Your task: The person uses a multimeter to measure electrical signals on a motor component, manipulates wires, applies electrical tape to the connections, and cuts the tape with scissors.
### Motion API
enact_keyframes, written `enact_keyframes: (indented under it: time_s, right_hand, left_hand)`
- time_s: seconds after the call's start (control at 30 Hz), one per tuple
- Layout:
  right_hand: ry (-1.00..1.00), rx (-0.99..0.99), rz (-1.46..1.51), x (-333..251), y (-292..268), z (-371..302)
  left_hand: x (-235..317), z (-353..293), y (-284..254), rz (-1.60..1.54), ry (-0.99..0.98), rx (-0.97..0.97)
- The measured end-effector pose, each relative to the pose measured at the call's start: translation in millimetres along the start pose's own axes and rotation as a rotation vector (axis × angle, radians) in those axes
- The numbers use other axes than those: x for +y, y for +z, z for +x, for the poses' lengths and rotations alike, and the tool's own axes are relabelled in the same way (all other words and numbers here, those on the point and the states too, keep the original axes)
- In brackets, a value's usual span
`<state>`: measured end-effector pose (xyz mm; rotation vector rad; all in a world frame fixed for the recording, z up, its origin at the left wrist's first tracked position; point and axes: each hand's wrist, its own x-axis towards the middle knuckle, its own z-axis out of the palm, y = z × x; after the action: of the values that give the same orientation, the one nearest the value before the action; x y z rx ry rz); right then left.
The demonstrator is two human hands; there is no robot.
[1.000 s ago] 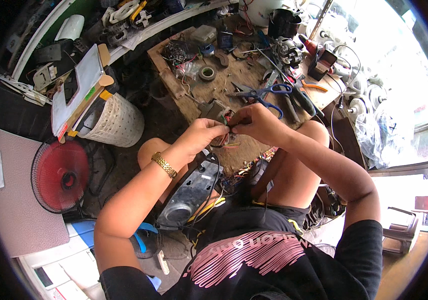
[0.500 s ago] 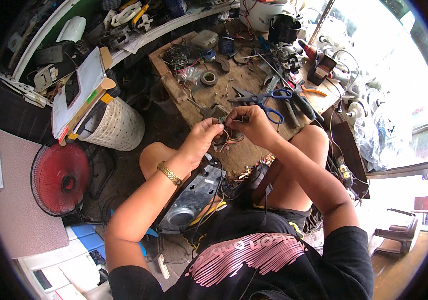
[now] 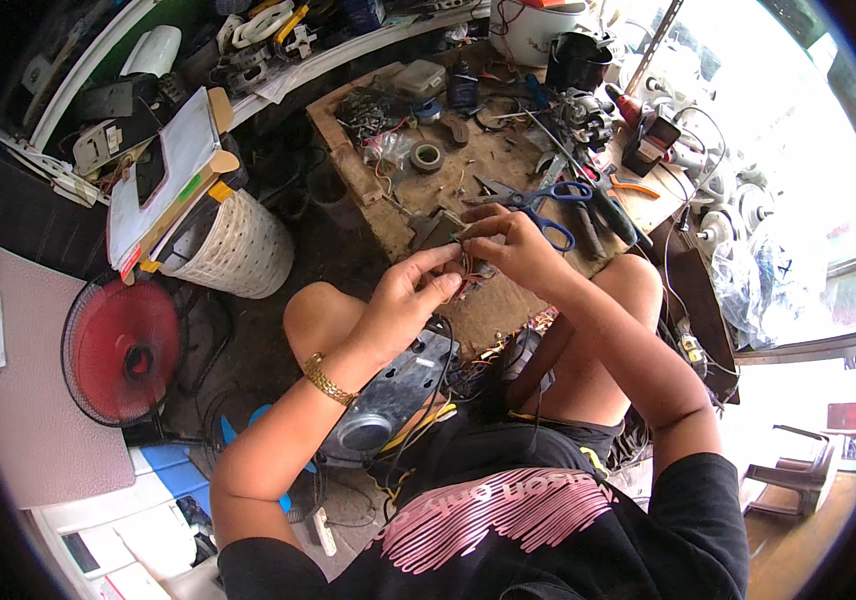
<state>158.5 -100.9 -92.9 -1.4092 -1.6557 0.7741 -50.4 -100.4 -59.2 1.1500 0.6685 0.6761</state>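
My left hand (image 3: 418, 290), with a gold watch band (image 3: 329, 378) on the wrist, has its thumb and forefinger closed on a small bundle of thin coloured wires (image 3: 472, 268). Across from it, my right hand (image 3: 513, 252) pinches the same wires, its fingertips bent inward and partly hiding them. Below the hands, a dark boxy housing (image 3: 388, 400) with a round raised part leans by my legs, a black cable running up from it. Just beyond my right hand, blue-handled scissors (image 3: 548, 205) lie on the wooden bench (image 3: 493, 318).
A tape roll (image 3: 426, 156), pliers (image 3: 628, 185) and a screw pile (image 3: 373, 112) lie on the bench. To the left stand a white perforated basket (image 3: 248, 245) and a red fan (image 3: 128, 350). A plastic stool (image 3: 793, 470) is at the right.
My left hand has shifted slightly right, its forefinger now stretched along the wires. The right hand has moved a little right and its fingers have re-bent. The view has tilted slightly.
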Motion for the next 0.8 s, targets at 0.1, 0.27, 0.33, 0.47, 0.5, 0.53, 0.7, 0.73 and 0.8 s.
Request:
enact_keyframes:
  time_s: [0.1, 0.27, 0.33, 0.47, 0.5, 0.53, 0.7, 0.73, 0.8]
  right_hand:
    - [0.241, -0.180, 0.338, -13.9, -5.3, 3.3]
    - [0.306, -0.195, 0.347, -3.7, -4.3, 4.3]
    - [0.344, -0.211, 0.394, -5.0, -3.9, 5.5]
    - [0.332, -0.191, 0.341, -8.0, -3.4, 3.3]
    - [0.362, -0.212, 0.345, -8.8, -4.3, 3.7]
    - [0.364, -0.211, 0.346, -9.1, -4.1, 3.1]
    - [0.357, -0.202, 0.311, -4.2, -4.7, 1.6]
    - [0.357, -0.201, 0.312, -3.4, -4.8, 1.1]
    - [0.349, -0.207, 0.434, -6.0, -3.7, 0.1]
  left_hand:
    - [7.5, -2.5, -5.7, 0.531, 0.151, -0.079]
    - [5.8, 17.9, -22.4, 0.878, 0.318, 0.259]
    - [-0.9, 28.7, -29.4, 0.684, -0.013, 0.066]
    - [-10.9, 39.3, -29.4, 0.307, -0.076, -0.090]
    - [-9.8, 41.2, -30.6, 0.307, -0.077, -0.091]
    - [-8.0, 42.4, -33.0, 0.351, -0.081, -0.115]
    - [-10.0, 45.5, -29.1, 0.645, 0.191, 0.055]
    - [-6.0, 46.0, -28.9, 0.543, 0.122, -0.037]
    - [-6.8, 45.7, -29.8, 0.441, 0.052, -0.124]
